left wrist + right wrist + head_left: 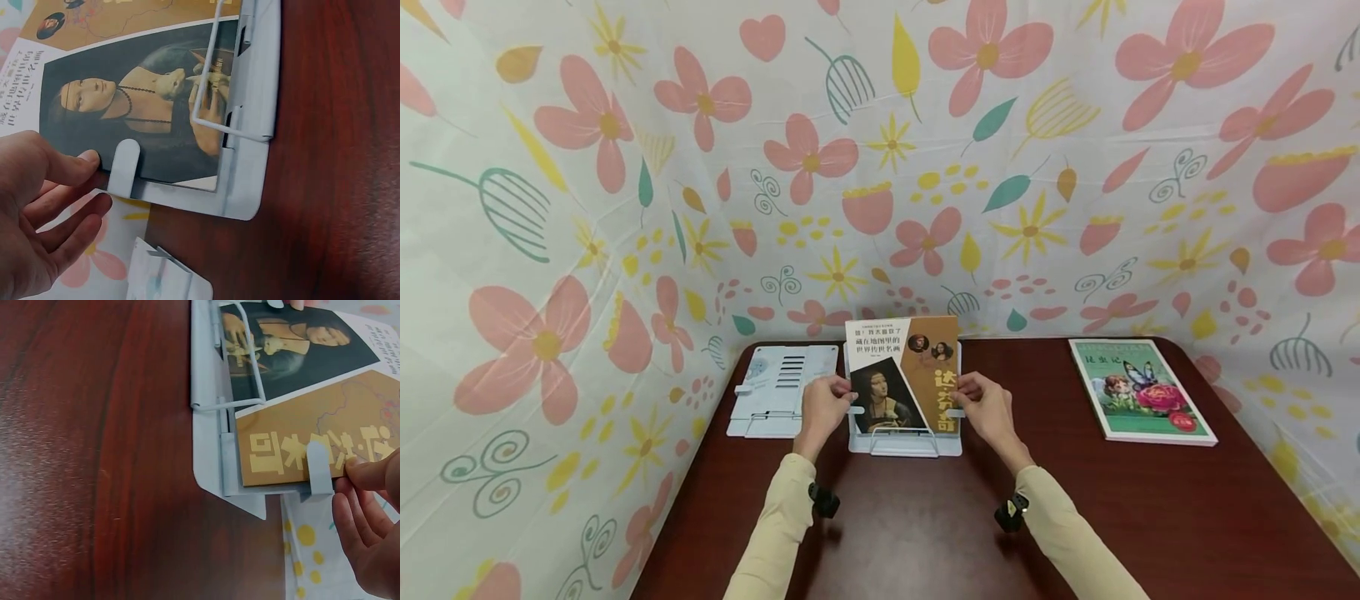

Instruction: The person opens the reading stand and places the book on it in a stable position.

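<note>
A book (887, 392) with a portrait painting and a brown panel on its cover leans upright on a white book stand (865, 445). A wire bar crosses the front of its lower edge. White side clips overlap the cover, one on the left (125, 165) and one on the right (319, 467). My left hand (826, 408) pinches the book's left edge, thumb on the cover just above the clip. On the opposite side, my right hand (988, 410) pinches the right edge beside the other clip, its thumb over the yellow lettering.
To the left, a second white stand (782, 387) with slots lies on the dark red-brown table (902, 517). A green-covered book (1138, 392) lies flat at the right. A flower-patterned cloth (865, 100) hangs behind the table and along its sides.
</note>
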Demonstrator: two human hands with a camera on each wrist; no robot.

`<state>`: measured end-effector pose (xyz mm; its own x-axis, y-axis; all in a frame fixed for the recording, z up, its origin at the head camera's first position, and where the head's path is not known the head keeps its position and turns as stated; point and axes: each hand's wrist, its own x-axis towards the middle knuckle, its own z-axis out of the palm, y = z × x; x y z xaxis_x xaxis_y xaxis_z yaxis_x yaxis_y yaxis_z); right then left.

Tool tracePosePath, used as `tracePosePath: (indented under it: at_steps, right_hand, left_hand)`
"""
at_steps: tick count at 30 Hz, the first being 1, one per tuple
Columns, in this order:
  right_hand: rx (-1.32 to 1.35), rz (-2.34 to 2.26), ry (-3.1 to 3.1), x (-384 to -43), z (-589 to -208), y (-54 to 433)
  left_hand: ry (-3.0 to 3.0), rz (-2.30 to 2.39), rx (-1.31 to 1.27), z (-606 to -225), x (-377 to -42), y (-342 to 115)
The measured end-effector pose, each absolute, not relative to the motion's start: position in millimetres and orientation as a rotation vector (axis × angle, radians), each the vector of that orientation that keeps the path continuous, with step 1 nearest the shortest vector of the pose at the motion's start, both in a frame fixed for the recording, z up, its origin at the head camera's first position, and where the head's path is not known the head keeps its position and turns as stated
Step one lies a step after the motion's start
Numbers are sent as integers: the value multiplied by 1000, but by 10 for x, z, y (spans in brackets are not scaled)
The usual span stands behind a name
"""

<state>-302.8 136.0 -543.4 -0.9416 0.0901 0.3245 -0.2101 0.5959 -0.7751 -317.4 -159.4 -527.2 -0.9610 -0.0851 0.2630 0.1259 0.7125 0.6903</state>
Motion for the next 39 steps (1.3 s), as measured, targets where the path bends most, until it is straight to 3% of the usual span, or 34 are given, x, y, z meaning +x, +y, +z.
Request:
tracePosePath:
  at_steps: [23, 39]
  right_hand:
    - [85, 1345, -2389, -2931, -5651, 1310]
    - [-24, 1448, -2599, -2475, -5928, 1162]
  left_hand:
    - [-2377, -1358, 2, -5597, -3017, -1597]
    - [-2688, -1260, 32, -5901, -2751, -1625]
